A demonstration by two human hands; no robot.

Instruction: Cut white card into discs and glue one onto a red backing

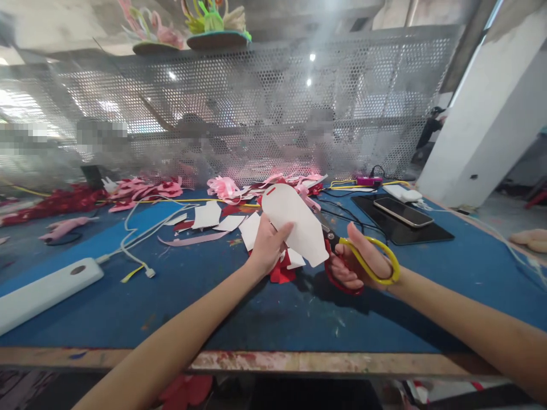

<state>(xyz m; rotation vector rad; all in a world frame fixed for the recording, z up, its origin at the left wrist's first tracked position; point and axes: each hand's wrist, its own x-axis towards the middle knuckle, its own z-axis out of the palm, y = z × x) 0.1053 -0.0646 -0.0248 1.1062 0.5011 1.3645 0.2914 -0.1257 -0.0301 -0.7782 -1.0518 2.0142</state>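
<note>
Held between the thumb and fingers of my left hand is a white sheet, rounded at its top and angled at its lower right. A small red mark shows near its upper end. My right hand grips scissors with one yellow and one red handle loop. Their blades point up and left at the sheet's right edge, partly hidden behind it. Below the sheet, red and white scraps lie on the blue tabletop.
White offcuts and pink ribbon pieces lie at the back. A phone rests on a black tablet at right. A white power strip with cables is at left. Behind stands a perforated metal screen.
</note>
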